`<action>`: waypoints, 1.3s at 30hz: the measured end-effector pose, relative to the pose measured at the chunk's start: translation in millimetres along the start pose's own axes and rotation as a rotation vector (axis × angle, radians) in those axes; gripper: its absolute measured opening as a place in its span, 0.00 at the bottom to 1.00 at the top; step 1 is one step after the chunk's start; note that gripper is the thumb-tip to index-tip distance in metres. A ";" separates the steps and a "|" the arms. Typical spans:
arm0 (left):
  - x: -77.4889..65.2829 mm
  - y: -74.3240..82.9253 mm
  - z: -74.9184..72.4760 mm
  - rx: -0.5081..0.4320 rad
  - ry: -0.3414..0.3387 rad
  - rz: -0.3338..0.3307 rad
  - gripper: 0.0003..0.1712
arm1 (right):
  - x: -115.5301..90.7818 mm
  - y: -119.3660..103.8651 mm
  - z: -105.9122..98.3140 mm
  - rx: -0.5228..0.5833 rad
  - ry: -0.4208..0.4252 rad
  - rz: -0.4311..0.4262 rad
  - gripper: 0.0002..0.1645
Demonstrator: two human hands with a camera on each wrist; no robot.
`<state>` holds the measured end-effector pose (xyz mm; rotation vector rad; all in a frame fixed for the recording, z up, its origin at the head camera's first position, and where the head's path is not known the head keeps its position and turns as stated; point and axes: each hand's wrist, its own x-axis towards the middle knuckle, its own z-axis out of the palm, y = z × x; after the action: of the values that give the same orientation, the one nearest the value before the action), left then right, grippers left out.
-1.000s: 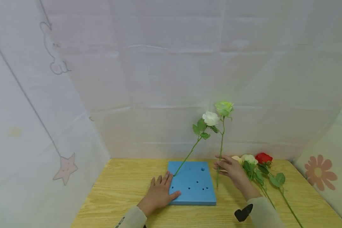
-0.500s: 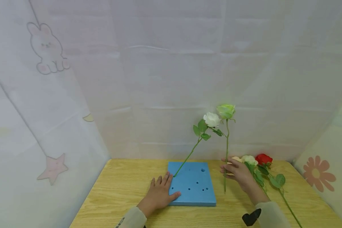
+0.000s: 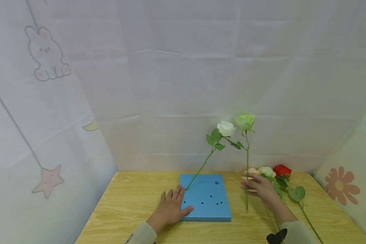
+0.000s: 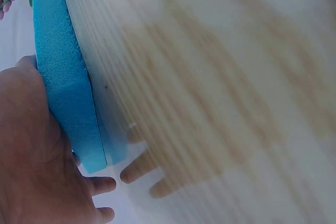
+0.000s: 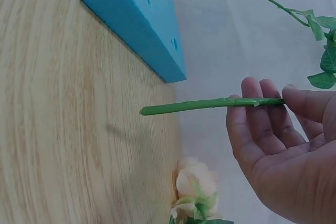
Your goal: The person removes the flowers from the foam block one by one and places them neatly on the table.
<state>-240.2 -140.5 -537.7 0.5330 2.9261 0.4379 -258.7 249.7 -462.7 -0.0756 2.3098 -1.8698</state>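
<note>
My left hand (image 3: 170, 208) rests on the left edge of a blue foam block (image 3: 205, 212), its fingers straight and its thumb lying over the front part. Several small holes dot the block's top. A white artificial rose (image 3: 226, 128) stands tilted to the right, its stem in a hole near my left fingertips. Between thumb and fingers, my right hand (image 3: 262, 190) pinches the stem of a light green rose (image 3: 245, 122), held upright to the right of the block. In the right wrist view the stem's lower end (image 5: 163, 109) hangs free above the table.
Several more roses lie on the wooden table (image 3: 134, 189) at the right: a red rose (image 3: 282, 170), a cream rose (image 3: 267, 171) and a peach rose (image 5: 195, 182) partly behind my right hand. A pale curtain (image 3: 170, 84) rises behind the table.
My right hand has moved right and a little nearer with the green rose, away from the block. The left hand and the white rose have stayed in place.
</note>
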 end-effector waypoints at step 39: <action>-2.8 2.7 -4.1 -0.022 -0.007 0.016 0.54 | -44.4 21.9 -34.5 -0.053 -0.105 0.100 0.37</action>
<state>-237.5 -140.1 -532.8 0.5541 2.9086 0.4693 -219.2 294.1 -472.8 -0.0615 2.2496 -1.7155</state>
